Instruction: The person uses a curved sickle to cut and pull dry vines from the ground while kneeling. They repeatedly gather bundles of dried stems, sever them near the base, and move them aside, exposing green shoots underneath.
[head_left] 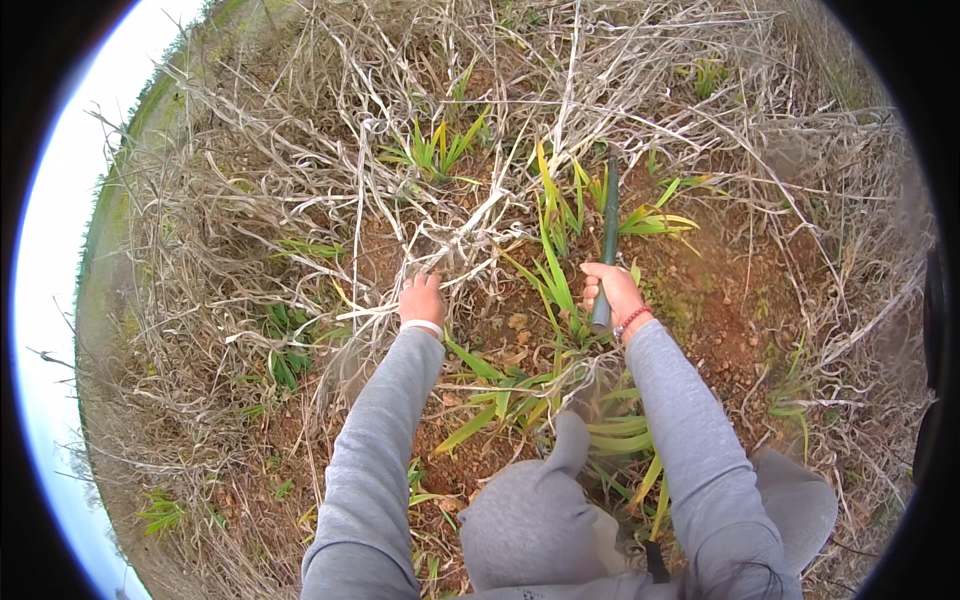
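My right hand (617, 290) is wrapped round the lower part of a dark green rod-like handle (610, 225). Its near end pokes out just below my fist, and the far end runs away into dry stalks, where I cannot make out what it joins. To the left, my left hand (421, 300) has its fingers curled on a tangle of pale dry stalks (455, 245). Between the two hands grows a green, yellow-tipped strap-leaved plant (552, 265), close beside the handle.
Reddish bare soil (715, 310) with small stones lies right of my right hand. More green leaf clumps stand ahead (437, 152) and near my body (510, 395). Matted dry stalks (270, 200) cover the ground at left and ahead.
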